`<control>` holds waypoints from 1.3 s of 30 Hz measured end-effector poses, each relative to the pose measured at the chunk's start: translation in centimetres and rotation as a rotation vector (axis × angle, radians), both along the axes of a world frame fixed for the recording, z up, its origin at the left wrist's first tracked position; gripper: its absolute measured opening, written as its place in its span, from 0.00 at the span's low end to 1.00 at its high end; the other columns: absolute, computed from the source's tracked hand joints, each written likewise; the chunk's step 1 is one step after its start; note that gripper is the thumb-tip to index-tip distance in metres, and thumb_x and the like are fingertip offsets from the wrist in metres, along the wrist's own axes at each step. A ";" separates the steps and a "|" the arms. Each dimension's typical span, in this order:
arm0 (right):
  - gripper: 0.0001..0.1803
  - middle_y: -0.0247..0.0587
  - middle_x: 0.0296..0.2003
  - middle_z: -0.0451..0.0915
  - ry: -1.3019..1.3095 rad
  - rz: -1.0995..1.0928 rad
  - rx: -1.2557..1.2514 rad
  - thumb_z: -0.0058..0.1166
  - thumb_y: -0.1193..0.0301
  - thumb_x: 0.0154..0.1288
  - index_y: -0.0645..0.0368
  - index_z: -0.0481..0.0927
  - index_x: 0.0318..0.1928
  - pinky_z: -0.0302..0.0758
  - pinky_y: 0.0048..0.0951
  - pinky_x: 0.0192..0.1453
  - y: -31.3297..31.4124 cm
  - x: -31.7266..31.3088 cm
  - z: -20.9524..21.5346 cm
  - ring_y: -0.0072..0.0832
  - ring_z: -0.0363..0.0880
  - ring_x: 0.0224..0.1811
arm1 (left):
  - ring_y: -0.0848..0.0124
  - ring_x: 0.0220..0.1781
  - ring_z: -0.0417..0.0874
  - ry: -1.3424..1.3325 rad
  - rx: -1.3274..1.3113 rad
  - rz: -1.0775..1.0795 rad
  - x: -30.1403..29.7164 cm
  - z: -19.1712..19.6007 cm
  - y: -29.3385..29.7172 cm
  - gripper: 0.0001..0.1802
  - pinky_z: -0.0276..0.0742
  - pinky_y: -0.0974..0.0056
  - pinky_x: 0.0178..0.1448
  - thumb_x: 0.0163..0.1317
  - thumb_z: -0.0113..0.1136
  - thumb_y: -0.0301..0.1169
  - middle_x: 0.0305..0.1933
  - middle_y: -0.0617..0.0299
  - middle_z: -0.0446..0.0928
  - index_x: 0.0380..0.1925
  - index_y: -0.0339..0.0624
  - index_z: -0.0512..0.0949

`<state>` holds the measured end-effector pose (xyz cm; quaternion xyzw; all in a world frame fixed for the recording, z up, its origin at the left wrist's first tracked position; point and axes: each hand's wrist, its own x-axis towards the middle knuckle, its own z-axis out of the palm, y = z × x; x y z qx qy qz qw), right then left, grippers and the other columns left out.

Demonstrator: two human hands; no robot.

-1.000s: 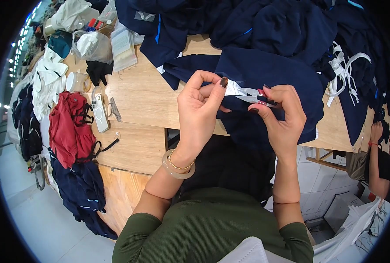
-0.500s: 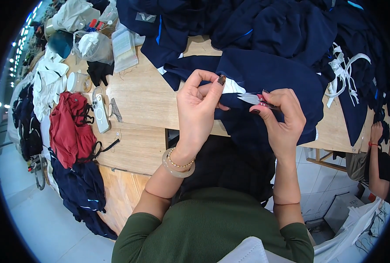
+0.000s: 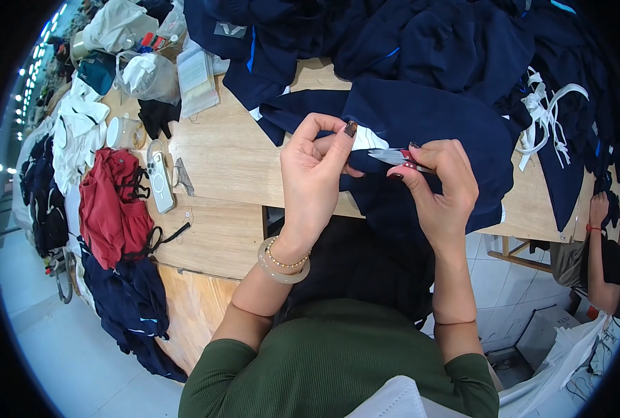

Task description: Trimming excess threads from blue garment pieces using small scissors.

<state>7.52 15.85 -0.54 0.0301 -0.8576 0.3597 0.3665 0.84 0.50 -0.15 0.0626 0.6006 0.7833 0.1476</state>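
Note:
A navy blue garment (image 3: 428,115) lies over the table's front edge before me. My left hand (image 3: 317,157) pinches its edge beside a white patch (image 3: 370,138) of cloth. In my right hand (image 3: 444,181) is a pair of thread snips (image 3: 392,157) with red grips, held between thumb and fingers. The snips' pointed blades face left, close by the white patch and the garment's edge. Whether the tips touch a thread is too small to tell. My left fingers partly hide the cloth they grip.
A heap of navy garments (image 3: 421,42) covers the far side of the wooden table (image 3: 219,157). White straps (image 3: 550,118) lie at right. To the left are a phone (image 3: 160,182), a red garment (image 3: 115,209) and a plastic bag (image 3: 148,75). Another person's arm (image 3: 598,258) shows at far right.
My right hand has moved slightly left with the snips, bringing the blades nearer my left fingers. The blades look closer together than before. My left hand stays almost still.

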 end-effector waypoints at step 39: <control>0.07 0.33 0.33 0.78 0.143 -0.324 -0.768 0.53 0.71 0.71 0.63 0.77 0.40 0.71 0.19 0.48 7.1 1.6 0.1 0.17 0.75 0.39 | 0.59 0.33 0.82 0.642 -0.798 -0.469 -2.3 -3.6 -0.2 0.15 0.75 0.64 0.41 0.52 0.70 0.32 0.33 0.49 0.81 0.37 0.37 0.78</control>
